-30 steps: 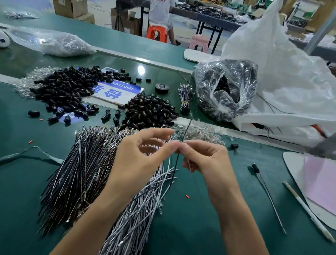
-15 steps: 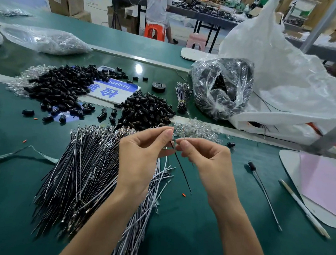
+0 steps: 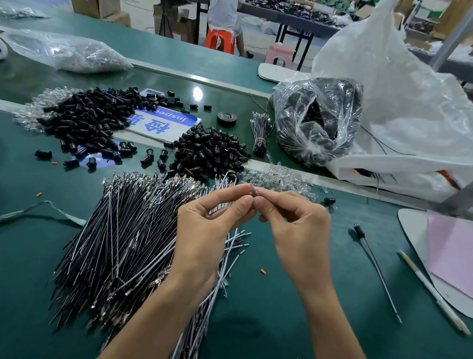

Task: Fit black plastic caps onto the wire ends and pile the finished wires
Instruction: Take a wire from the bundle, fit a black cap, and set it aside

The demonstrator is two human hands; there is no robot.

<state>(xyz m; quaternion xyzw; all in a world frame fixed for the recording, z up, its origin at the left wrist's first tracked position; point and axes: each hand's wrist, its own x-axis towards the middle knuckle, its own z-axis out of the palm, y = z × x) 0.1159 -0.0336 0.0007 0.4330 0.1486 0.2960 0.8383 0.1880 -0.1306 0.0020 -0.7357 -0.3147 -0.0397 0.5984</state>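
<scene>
Tabletop (image 3: 288, 321): left hand (image 3: 207, 234), right hand (image 3: 296, 230) now closer, wire tip (image 3: 253, 193) between.

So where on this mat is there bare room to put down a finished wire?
Bare mat between the wire pile and the capped wire at right, and left of the pile below the grey strap. Crowded farther back, around the cap heaps.

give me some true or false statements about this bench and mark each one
1. The left hand and right hand pinch a small part together above the wire pile. True.
2. A capped wire lies on the table right of the hands. True.
3. The tape roll sits on the wire pile. False: it lies beyond the cap heap.
4. The pencil lies left of the left hand. False: it lies far right, by the white board.
</scene>
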